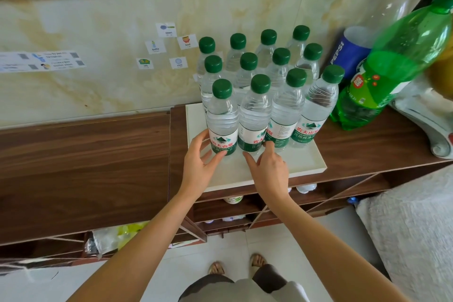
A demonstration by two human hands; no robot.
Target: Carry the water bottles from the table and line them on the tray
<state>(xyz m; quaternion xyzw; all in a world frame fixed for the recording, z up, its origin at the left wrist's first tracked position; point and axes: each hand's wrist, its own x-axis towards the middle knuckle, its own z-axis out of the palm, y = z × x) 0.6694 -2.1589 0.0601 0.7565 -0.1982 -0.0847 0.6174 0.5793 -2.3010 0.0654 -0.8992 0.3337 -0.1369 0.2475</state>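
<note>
Tray: a shallow cream-white rectangular tray [304, 159] lies on the dark brown wooden table [85, 167], against the marbled wall.
Water bottles: twelve clear plastic water bottles with green caps [259, 110] stand upright on the tray in three rows of four, packed close together; the near strip of the tray is bare.
Front-left bottle: the front-left clear water bottle with a green and white label [222, 120] stands at the left end of the near row.
Left hand: the left hand [198, 162] has its grip spread; the thumb and fingertips curve around the lower label of the front-left bottle, touching its left and front sides without closing round it.
Right hand: the right hand [269, 169] has a loose, open grip; the thumb points at the base of the second front bottle and the index finger touches low between the second and third bottles. It holds nothing.
Neighbours: a large green plastic soda bottle [392, 66] and a blue-labelled cola bottle [353, 54] stand just right of the tray on the table.
</note>
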